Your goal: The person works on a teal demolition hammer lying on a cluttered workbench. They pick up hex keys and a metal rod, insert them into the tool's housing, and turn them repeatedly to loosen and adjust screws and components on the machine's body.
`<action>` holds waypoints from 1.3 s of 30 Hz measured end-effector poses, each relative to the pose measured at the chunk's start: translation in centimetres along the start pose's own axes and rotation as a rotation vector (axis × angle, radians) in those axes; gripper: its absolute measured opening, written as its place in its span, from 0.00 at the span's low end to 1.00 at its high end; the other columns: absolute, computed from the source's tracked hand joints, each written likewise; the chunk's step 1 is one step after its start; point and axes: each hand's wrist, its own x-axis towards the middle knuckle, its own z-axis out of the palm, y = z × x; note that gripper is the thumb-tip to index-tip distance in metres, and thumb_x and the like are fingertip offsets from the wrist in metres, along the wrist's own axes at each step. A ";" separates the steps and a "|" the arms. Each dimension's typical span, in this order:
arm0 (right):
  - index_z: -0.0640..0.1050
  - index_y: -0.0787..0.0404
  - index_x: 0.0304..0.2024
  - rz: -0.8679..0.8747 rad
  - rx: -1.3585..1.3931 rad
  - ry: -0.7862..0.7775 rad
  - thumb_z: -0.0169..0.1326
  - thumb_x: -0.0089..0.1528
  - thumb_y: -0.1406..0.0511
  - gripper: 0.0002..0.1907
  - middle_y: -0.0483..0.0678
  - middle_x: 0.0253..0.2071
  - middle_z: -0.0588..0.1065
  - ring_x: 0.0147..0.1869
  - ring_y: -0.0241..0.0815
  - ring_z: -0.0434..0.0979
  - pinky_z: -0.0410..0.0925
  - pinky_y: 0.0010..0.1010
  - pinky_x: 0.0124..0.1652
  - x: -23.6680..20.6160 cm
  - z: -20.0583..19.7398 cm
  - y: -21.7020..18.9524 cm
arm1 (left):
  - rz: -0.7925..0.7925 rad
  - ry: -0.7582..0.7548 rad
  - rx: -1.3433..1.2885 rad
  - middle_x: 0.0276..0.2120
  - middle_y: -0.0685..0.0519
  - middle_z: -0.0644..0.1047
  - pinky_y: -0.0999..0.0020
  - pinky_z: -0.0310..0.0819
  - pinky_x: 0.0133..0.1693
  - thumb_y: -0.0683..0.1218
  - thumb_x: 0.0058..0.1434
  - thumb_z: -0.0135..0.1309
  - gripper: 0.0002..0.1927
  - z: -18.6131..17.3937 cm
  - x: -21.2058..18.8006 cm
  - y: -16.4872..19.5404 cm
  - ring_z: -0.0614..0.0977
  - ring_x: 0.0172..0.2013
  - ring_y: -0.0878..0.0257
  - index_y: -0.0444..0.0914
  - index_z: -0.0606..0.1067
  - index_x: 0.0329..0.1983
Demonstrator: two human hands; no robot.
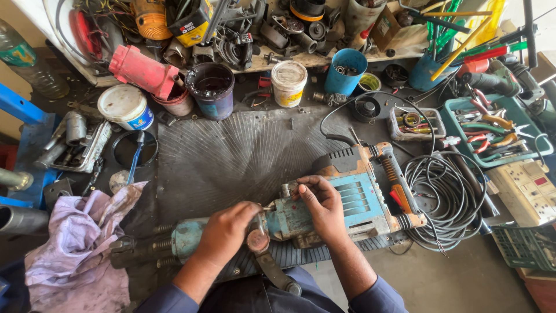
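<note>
A big worn blue power tool, a demolition hammer point(353, 200), lies on its side across the front of the dark workbench point(231, 150). My left hand point(225, 232) grips its blue front barrel, close to a round cap and a black side handle point(272, 266) that hangs off the bench toward me. My right hand point(320, 207) rests on the tool's middle housing, fingertips pressed on a small metal part on top. The tool's black cable lies coiled point(446, 200) at its right end.
A stained lilac rag point(81, 243) lies at the left. Buckets and tins point(211, 90) stand at the back, with a cluttered shelf of parts behind. A teal tray of pliers point(492, 127) and a white power strip point(524, 188) sit at the right.
</note>
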 end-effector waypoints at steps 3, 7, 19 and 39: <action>0.76 0.68 0.49 -0.003 0.005 -0.009 0.55 0.68 0.69 0.09 0.47 0.38 0.78 0.43 0.35 0.78 0.72 0.28 0.46 0.0 -0.1 0.1 | -0.119 0.002 -0.122 0.38 0.49 0.83 0.60 0.81 0.36 0.36 0.55 0.58 0.13 0.1 0.6 0.0 0.86 0.37 0.50 0.38 0.78 0.44; 0.76 0.68 0.49 0.005 0.020 -0.025 0.54 0.68 0.69 0.09 0.47 0.38 0.78 0.43 0.35 0.78 0.72 0.28 0.47 0.1 0.0 0.1 | -0.232 0.011 -0.247 0.36 0.46 0.83 0.60 0.80 0.35 0.37 0.57 0.60 0.08 -0.1 1.6 0.2 0.87 0.38 0.50 0.36 0.79 0.40; 0.76 0.68 0.49 0.011 0.010 -0.035 0.54 0.68 0.69 0.09 0.46 0.38 0.78 0.43 0.35 0.79 0.73 0.27 0.45 0.2 -0.1 0.1 | -0.464 -0.109 -0.349 0.31 0.49 0.85 0.67 0.79 0.37 0.41 0.57 0.62 0.07 0.9 3.0 -1.0 0.89 0.35 0.61 0.37 0.80 0.39; 0.78 0.68 0.48 0.108 -0.098 -0.012 0.57 0.66 0.68 0.10 0.45 0.38 0.79 0.42 0.32 0.79 0.73 0.26 0.45 0.2 0.0 0.3 | 0.159 0.284 0.507 0.64 0.49 0.71 0.42 0.55 0.69 0.48 0.64 0.57 0.16 0.3 15.0 1.3 0.68 0.67 0.47 0.42 0.74 0.54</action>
